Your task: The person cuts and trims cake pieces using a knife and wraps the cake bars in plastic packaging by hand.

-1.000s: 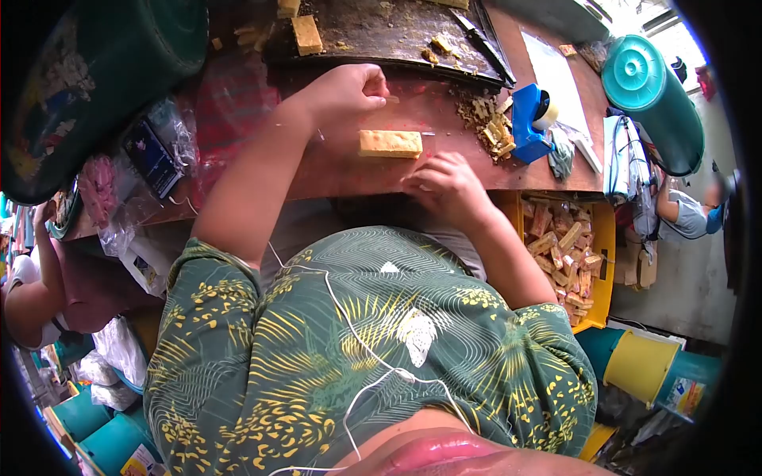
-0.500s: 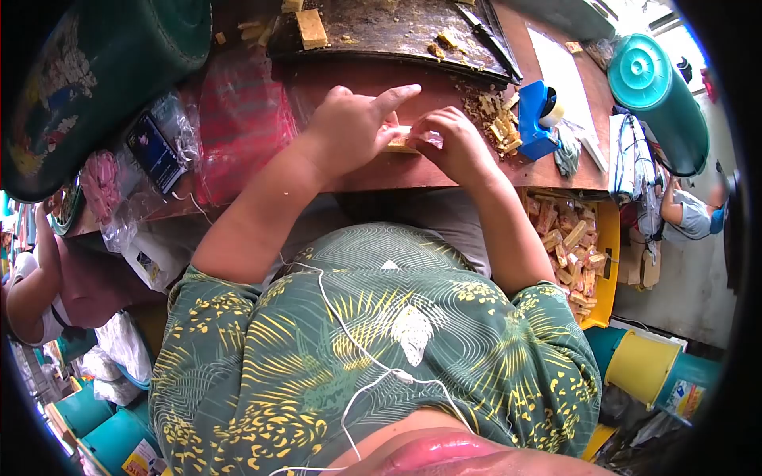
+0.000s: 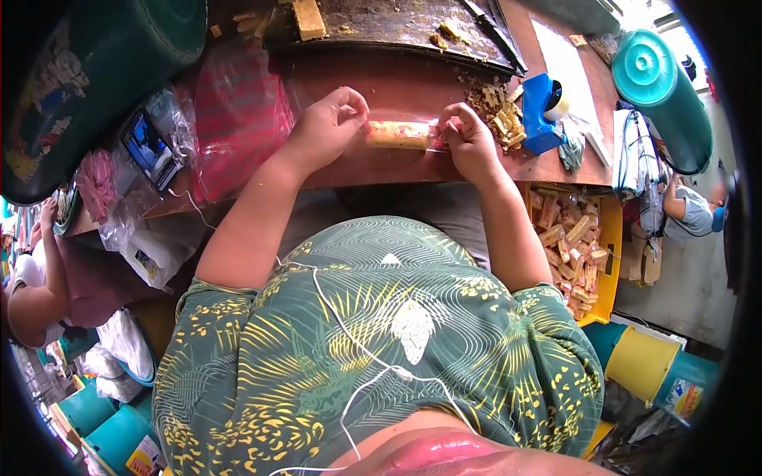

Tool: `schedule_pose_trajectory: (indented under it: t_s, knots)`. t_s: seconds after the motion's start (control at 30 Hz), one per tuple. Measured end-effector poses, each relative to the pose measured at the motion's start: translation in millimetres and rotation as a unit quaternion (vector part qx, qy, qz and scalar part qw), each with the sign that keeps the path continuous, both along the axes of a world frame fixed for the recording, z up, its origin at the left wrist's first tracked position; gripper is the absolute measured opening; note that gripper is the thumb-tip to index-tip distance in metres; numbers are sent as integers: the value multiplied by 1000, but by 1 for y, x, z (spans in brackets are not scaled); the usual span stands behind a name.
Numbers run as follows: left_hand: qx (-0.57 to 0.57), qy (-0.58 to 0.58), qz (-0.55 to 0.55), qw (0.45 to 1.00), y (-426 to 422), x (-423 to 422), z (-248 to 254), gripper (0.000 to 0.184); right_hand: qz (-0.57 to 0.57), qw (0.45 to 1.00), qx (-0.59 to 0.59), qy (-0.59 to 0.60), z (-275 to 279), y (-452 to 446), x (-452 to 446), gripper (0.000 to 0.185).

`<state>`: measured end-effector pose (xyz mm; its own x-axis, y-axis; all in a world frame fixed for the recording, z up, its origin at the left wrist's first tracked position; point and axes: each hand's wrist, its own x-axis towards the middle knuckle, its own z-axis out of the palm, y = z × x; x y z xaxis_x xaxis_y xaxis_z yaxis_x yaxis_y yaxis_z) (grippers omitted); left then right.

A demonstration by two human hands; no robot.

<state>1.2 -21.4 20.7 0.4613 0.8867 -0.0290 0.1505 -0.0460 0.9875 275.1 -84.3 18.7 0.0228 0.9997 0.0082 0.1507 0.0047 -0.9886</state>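
A yellowish snack bar in a clear wrapper with red print lies level between my hands, just above or on the brown table. My left hand pinches at the wrapper's left end, thumb and forefinger together. At the other end, the fingers of my right hand are closed on the gathered plastic. Red-printed wrapper sheets are spread left of my left hand. Broken yellow crumbs and pieces are heaped beyond my right hand.
A dark tray with a long knife stands at the back, beside a blue tape dispenser. Wrapped bars fill a yellow crate at lower right. A phone lies left, near a green drum. Other people are at both sides.
My hands have moved apart, and the wrapped bar between them now shows along its length. My left forefinger, stretched out before, is bent into a pinch. The phone's screen has changed.
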Motion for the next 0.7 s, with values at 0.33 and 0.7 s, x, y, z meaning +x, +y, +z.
schedule_pose_trajectory:
  t_s: [0.33, 0.7]
  knots:
    - [115, 106, 23, 987, -10, 6, 19, 18, 9, 987, -50, -150, 12, -5, -1, 23]
    - [332, 340, 106, 873, -15, -4, 5, 15, -15, 876, 97, -472, 12, 1, 19, 18]
